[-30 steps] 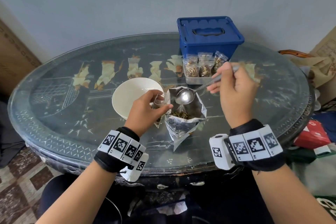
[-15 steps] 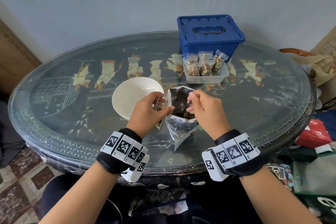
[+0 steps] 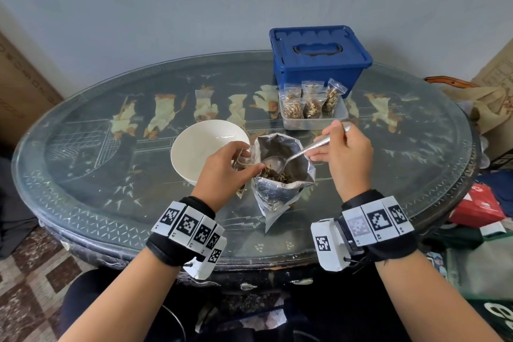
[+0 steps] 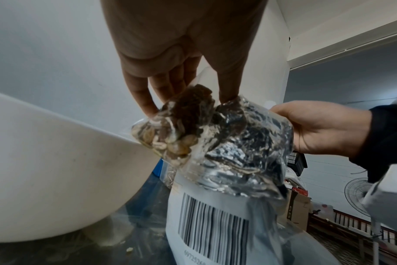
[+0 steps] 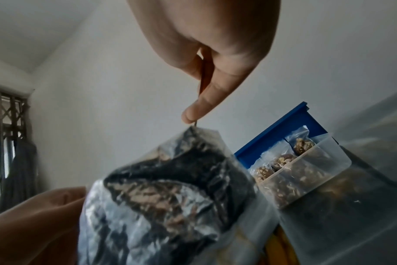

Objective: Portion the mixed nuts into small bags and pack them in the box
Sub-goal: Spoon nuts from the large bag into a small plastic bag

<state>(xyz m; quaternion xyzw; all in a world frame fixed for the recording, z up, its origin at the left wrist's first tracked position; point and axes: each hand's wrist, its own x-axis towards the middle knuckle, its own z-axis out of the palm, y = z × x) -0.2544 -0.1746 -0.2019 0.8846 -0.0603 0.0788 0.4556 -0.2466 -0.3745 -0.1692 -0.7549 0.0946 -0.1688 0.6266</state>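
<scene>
The right hand [image 3: 344,153] pinches a spoon [image 3: 294,157], its bowl down in the foil bag [image 3: 283,175]. The left hand [image 3: 224,169] pinches a small bag [image 4: 168,136] open just left of the foil bag, so the scoop travels leftward.

Left hand [image 3: 226,166] pinches with curled fingers; right hand [image 3: 342,151] apparently keeps a thumb-and-finger grip, both forearms raised.

Open foil nut bag [image 3: 280,175] upright by white bowl [image 3: 202,147], three filled small bags [image 3: 311,101] in clear box [image 3: 313,122]
</scene>
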